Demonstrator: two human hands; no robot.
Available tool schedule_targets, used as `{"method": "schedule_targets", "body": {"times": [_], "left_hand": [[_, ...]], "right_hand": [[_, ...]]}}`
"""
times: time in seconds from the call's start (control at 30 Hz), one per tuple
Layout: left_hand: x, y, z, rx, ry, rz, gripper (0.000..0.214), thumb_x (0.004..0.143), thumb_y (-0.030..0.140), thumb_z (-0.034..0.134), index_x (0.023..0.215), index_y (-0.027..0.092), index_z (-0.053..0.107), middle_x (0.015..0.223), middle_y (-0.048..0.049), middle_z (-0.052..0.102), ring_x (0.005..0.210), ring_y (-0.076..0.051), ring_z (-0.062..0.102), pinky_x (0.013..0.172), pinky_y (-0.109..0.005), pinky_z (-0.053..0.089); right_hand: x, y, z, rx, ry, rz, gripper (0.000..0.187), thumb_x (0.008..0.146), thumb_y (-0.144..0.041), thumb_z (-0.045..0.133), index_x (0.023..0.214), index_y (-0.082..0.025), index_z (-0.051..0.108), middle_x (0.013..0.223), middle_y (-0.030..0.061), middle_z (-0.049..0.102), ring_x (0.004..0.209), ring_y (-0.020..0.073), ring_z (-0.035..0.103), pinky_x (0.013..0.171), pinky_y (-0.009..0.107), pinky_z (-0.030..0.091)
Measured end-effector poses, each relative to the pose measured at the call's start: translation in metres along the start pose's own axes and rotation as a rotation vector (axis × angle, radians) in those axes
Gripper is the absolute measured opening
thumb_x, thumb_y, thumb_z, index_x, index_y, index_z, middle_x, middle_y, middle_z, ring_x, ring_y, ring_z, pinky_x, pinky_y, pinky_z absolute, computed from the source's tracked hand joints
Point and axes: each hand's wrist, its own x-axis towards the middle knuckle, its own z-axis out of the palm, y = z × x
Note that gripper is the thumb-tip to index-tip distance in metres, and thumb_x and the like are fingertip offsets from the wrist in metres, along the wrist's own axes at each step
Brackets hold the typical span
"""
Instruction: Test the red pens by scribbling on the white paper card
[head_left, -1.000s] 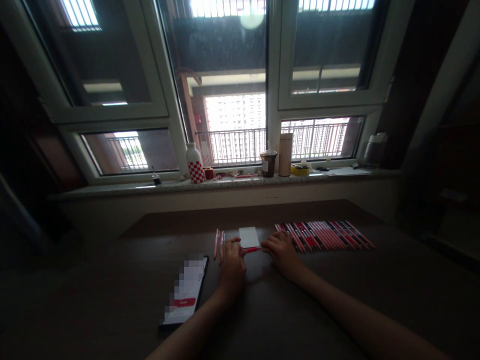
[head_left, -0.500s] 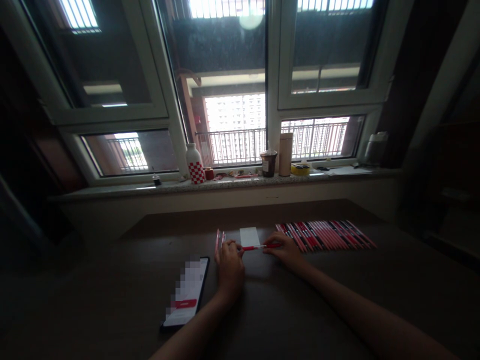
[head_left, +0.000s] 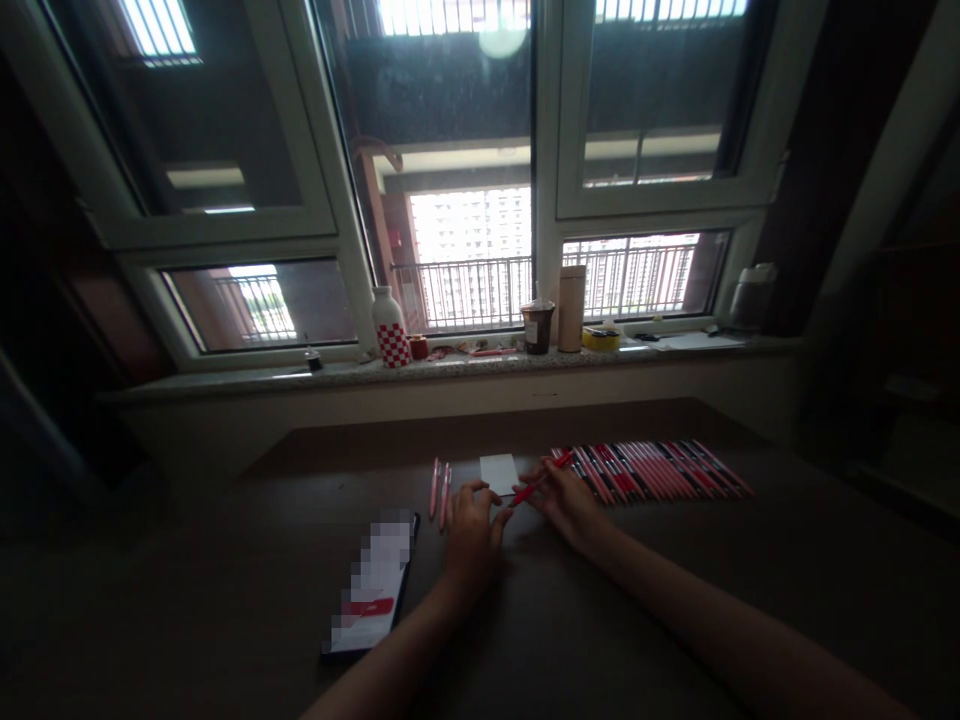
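My right hand (head_left: 568, 508) is closed on a red pen (head_left: 531, 488), gripping it between thumb and fingers. The pen slants, with its lower end toward my other hand. My left hand (head_left: 472, 535) is beside that lower end, thumb and fingers apart, and appears to hold nothing. Just beyond the pen lies a small white paper (head_left: 499, 474). Two pink pens (head_left: 434, 488) rest side by side to the left of my left hand. A long row of pink, red and black pens (head_left: 652, 470) lies to the right, behind my right hand.
A phone (head_left: 375, 580) with a lit screen lies left of my left forearm on the dark table (head_left: 247, 560). Along the windowsill (head_left: 465, 366) stand a checkered bottle (head_left: 391, 330), a drink cup (head_left: 537, 328), a tan cylinder (head_left: 571, 308) and a yellow item (head_left: 601, 338).
The red pen, level between both hands before, is now tilted in my right hand. My left hand has let go of its end and shifted slightly right, uncovering the two pink pens.
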Motion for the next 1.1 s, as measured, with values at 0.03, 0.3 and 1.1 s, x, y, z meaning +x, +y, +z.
{"method": "schedule_targets", "body": {"times": [0.03, 0.3, 1.1], "left_hand": [[0.0, 0.0, 0.0, 0.007, -0.004, -0.009, 0.018, 0.085, 0.032, 0.052, 0.096, 0.019, 0.061, 0.111, -0.0086, 0.053, 0.106, -0.025, 0.051, 0.095, -0.046, 0.039], [0.001, 0.003, -0.002, 0.076, -0.068, -0.041, 0.019, 0.087, 0.03, 0.049, 0.093, 0.019, 0.062, 0.111, -0.0085, 0.054, 0.106, -0.025, 0.05, 0.095, -0.045, 0.037], [0.0, 0.004, -0.003, 0.128, -0.151, -0.033, 0.019, 0.087, 0.028, 0.046, 0.095, 0.019, 0.061, 0.108, -0.0077, 0.059, 0.108, -0.025, 0.051, 0.098, -0.045, 0.034]], "right_hand": [[0.002, -0.002, -0.001, 0.028, 0.031, 0.011, 0.02, 0.077, -0.035, 0.066, 0.085, -0.025, 0.051, 0.069, -0.0027, 0.057, 0.071, 0.0186, 0.061, 0.073, 0.041, 0.051], [0.008, -0.019, -0.004, 0.194, -0.063, 0.134, 0.04, 0.082, -0.062, 0.051, 0.074, -0.023, 0.049, 0.063, -0.002, 0.051, 0.054, 0.0146, 0.048, 0.057, 0.032, 0.044], [0.001, -0.027, 0.001, 0.36, -0.089, 0.217, 0.042, 0.08, -0.058, 0.051, 0.061, -0.021, 0.046, 0.059, -0.0018, 0.049, 0.053, 0.0146, 0.045, 0.058, 0.033, 0.042]]}}
